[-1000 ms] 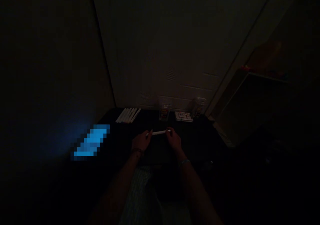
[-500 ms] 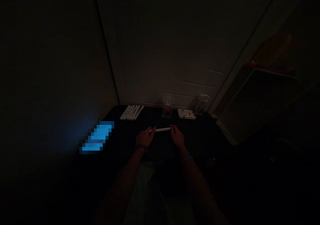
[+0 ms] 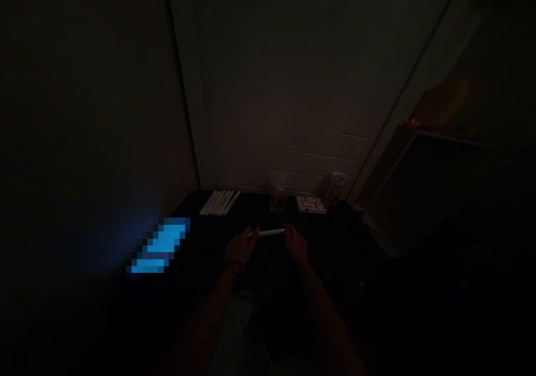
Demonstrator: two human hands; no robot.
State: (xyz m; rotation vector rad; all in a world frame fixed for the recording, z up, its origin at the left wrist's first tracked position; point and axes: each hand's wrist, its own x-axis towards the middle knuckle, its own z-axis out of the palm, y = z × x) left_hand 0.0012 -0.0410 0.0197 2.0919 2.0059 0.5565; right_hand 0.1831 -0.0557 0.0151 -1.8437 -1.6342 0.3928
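Observation:
A slim white marker pen [image 3: 271, 232] lies level between my two hands above the dark table [image 3: 268, 261]. My left hand [image 3: 240, 246] pinches its left end. The fingers of my right hand [image 3: 295, 244] are closed on the other end. Beyond my left hand, several similar white markers [image 3: 220, 203] lie side by side. A clear plastic container with a printed label [image 3: 278, 197] stands behind the held marker. Right of it is a flat pack of white markers [image 3: 311, 204]. The scene is very dark, so the fingertips and fine details are hard to make out.
A blurred, glowing blue screen [image 3: 161, 247] sits at the table's left side. A second clear container [image 3: 336, 189] stands at the back right. The pale wall [image 3: 251, 86] rises directly behind the table. To the right is a box-like shelf [image 3: 444, 136] with things on top.
The whole view has tilted up slightly, so the table and hands appear lower. The picture is dimmer. Both hands keep their hold on the marker, with no clear movement against the table.

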